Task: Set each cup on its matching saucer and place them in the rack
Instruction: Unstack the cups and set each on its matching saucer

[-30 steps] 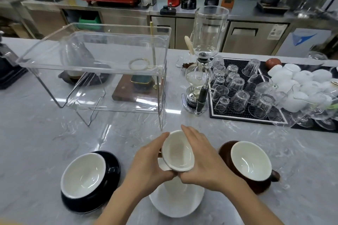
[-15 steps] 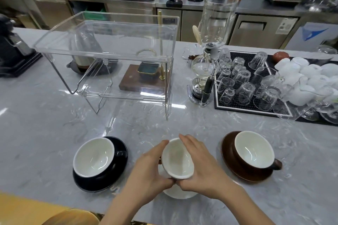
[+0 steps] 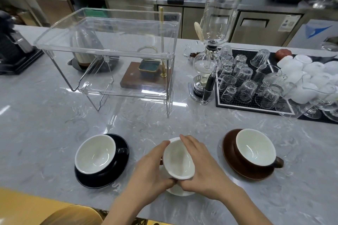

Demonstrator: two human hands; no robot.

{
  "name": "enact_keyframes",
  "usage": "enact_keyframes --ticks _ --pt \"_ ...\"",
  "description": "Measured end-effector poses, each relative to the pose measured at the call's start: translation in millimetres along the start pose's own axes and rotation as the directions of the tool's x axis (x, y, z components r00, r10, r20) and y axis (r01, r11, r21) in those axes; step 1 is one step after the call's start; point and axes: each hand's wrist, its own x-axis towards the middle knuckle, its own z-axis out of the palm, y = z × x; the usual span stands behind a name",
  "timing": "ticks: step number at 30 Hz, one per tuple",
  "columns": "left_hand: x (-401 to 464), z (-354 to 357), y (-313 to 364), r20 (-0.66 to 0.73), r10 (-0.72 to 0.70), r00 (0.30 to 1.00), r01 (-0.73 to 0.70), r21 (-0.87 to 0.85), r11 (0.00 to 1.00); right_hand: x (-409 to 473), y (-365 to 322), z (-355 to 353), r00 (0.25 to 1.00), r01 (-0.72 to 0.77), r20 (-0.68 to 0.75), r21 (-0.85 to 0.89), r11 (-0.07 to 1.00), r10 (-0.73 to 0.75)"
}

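Note:
A white cup point(image 3: 178, 159) is cupped between both hands near the counter's front edge. My left hand point(image 3: 149, 171) grips its left side and my right hand point(image 3: 204, 168) grips its right side. Beneath it lies the white saucer point(image 3: 180, 192), mostly hidden by the cup and hands. A black cup point(image 3: 96, 153) sits on a black saucer point(image 3: 102, 179) to the left. A brown cup point(image 3: 256, 150) sits on a brown saucer point(image 3: 230, 151) to the right. The clear acrylic rack point(image 3: 108, 49) stands behind, with nothing on its shelf.
A glass siphon brewer point(image 3: 210, 56) stands right of the rack. A black mat point(image 3: 247, 104) holds several upturned glasses point(image 3: 243, 78), with white cups point(image 3: 301, 71) beyond. A wooden base with a brass stand point(image 3: 146, 76) sits behind the rack. A chair back point(image 3: 73, 215) shows below the counter edge.
The cup and both hands have come lower over the white saucer, which is now more hidden. The view has shifted back and down, showing the counter's front edge.

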Motion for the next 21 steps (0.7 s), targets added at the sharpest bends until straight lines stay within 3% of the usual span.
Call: enact_keyframes --ticks 7,13,15,18,21 --pt "-4.1 0.9 0.5 0.005 -0.014 1.0 0.014 -0.007 1.0 -2.6 2.9 2.5 1.0 0.009 0.002 0.042 0.999 -0.009" --pt "-13.3 -7.8 -8.7 -0.01 0.029 1.0 -0.029 -0.003 1.0 -11.3 10.2 -5.8 0.995 0.018 -0.098 0.272 0.962 0.009" --pt "-20.1 -12.8 -11.0 -0.093 0.0 0.996 -0.004 -0.045 0.999 -15.5 14.2 -9.9 0.976 0.007 -0.197 0.454 0.891 0.093" --pt "-28.0 -15.2 -14.1 -0.277 -0.115 0.954 0.047 -0.239 0.97 -21.3 18.9 -11.3 0.919 0.044 -0.301 0.719 0.694 0.253" --pt "-29.8 -7.5 -14.2 -0.34 -0.351 0.872 0.114 -0.557 0.823 -25.3 23.1 -6.9 0.834 0.08 -0.349 0.844 0.531 0.428"
